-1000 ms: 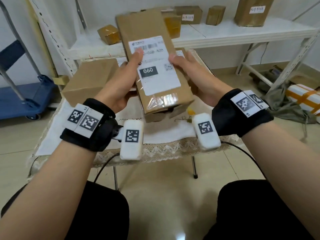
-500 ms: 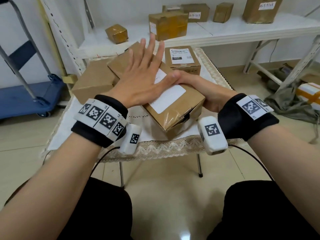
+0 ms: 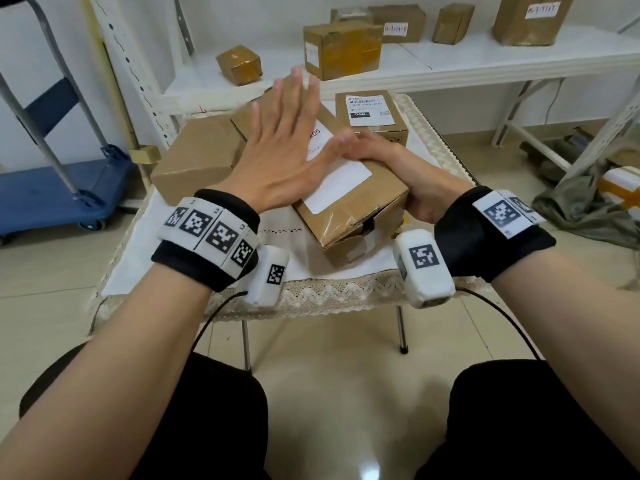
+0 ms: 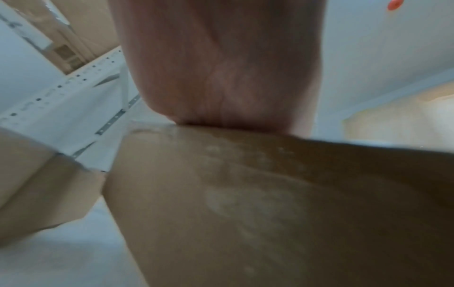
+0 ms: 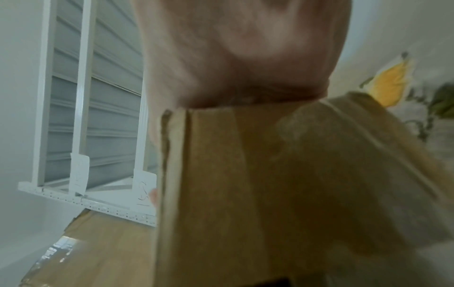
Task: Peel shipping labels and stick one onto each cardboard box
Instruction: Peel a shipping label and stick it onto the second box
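Note:
A long cardboard box [image 3: 360, 209] lies slanted on the small table, with a white shipping label [image 3: 343, 181] on its top face. My left hand [image 3: 287, 147] lies flat on the label, fingers straight and spread, and covers its far half. My right hand [image 3: 398, 168] grips the box's right side, its thumb on top beside the label. In the left wrist view the palm [image 4: 221, 68] presses on the brown box [image 4: 245, 194]. The right wrist view, blurred, shows my hand [image 5: 240, 58] against the box's end [image 5: 245, 174].
A plain box [image 3: 197, 157] sits at the table's left and a labelled box [image 3: 370, 112] at the back. The table has a white lace cloth [image 3: 194, 244]. Several more boxes stand on the white shelf [image 3: 485, 60] behind. A blue cart [image 3: 41, 192] is at the left.
The box was held up and tilted between both hands; it now lies on the table. My left hand has flattened over the label and slid a little farther across.

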Demonstrator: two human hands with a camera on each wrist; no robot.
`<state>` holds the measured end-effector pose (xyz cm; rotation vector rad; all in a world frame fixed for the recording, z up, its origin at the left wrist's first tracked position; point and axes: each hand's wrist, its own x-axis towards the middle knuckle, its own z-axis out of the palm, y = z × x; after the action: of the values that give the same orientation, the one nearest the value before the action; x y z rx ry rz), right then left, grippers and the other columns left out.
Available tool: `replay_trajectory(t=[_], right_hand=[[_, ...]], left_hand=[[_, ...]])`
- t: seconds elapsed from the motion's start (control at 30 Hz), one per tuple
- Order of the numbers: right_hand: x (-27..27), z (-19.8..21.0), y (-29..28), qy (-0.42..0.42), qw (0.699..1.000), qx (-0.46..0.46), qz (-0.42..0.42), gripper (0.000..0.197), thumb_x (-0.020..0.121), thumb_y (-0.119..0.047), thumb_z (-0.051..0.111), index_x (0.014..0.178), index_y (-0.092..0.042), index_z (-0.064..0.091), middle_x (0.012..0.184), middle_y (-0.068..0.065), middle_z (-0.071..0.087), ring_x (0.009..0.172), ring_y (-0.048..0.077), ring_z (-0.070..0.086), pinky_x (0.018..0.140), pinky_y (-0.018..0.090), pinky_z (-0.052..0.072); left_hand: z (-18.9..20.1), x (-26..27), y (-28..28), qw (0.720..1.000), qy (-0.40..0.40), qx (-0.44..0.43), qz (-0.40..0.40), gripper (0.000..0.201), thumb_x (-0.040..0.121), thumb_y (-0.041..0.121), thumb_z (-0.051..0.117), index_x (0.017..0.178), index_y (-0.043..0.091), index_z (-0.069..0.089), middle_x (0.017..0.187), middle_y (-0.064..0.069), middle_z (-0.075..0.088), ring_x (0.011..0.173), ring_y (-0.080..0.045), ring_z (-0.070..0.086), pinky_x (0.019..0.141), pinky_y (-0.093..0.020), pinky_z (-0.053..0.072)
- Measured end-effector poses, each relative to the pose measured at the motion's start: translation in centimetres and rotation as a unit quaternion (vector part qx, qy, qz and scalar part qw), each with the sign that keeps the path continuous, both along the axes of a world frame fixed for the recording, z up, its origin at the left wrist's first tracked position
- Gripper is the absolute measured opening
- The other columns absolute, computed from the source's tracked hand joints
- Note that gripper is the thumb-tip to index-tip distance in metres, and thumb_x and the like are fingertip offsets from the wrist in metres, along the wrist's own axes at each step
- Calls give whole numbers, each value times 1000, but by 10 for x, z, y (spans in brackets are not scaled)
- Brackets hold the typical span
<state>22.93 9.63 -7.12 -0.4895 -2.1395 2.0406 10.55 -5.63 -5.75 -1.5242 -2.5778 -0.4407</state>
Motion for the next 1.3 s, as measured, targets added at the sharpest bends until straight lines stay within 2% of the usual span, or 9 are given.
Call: replay_trajectory(t=[0.13,0.23,0.4,0.5,0.57,0.8,0.97,1.1,1.3], right_hand=[[-4,-13,4,-18,1000,-15,-17,87,82,-46,78,155,-23,37,129,4,71,103,19,75,70,29,59],[-5,-16,3,-10,999,-22,-23,66,86,-44,75,143,-24,49,123,4,74,100,19,75,72,30,58],[-7,-10,7,0,999,-18,-42,59,84,-49,74,134,-24,56,121,7,74,101,24,74,83,42,62],[-10,-13,8,-17,999,11,-50,83,72,-56,82,144,-29,48,127,3,72,110,26,73,97,53,57],[-10,-17,9,-25,998,15,-49,106,63,-62,85,152,-32,38,133,0,69,114,23,71,100,51,56],[-9,-20,15,-40,999,14,-15,115,65,-61,86,159,-36,24,136,-1,68,113,23,72,96,48,57],[-6,-19,17,-50,998,7,-25,115,64,-60,83,160,-33,25,134,-3,68,109,19,74,83,37,59],[-10,-19,18,-54,998,30,-31,119,59,-68,85,158,-33,29,136,-2,66,110,19,73,83,38,58],[-15,-14,11,-65,996,58,11,136,50,-86,79,161,-29,25,141,-1,64,114,21,72,100,45,56]], left_hand=[[-7,-22,-9,996,-64,-10,54,89,95,77,8,158,22,-23,165,-2,-32,152,-23,-29,123,-54,-16],[-5,-23,-13,996,-71,-2,61,90,95,76,9,158,20,-22,165,-2,-32,152,-22,-29,124,-53,-16],[-1,4,-1,999,-39,5,-7,90,94,77,9,158,21,-22,165,0,-32,151,-19,-30,122,-50,-19],[-10,5,4,999,-44,-12,0,85,98,73,11,158,22,-22,165,0,-31,152,-19,-30,123,-51,-17],[-12,-1,4,998,-56,-10,9,84,98,72,10,158,23,-21,165,1,-31,152,-19,-29,123,-52,-16],[-5,-20,2,996,-77,15,41,81,99,69,10,159,23,-20,165,0,-31,152,-22,-28,123,-52,-17],[-2,-27,-7,993,-91,13,68,83,99,69,9,159,20,-20,165,-3,-31,153,-24,-27,123,-54,-16],[7,-4,-2,998,-54,30,11,80,101,67,11,158,21,-21,165,-3,-32,152,-22,-29,121,-50,-21],[2,27,16,996,-42,19,-76,92,86,74,-2,158,21,-20,166,0,-29,152,-16,-28,122,-48,-21]])
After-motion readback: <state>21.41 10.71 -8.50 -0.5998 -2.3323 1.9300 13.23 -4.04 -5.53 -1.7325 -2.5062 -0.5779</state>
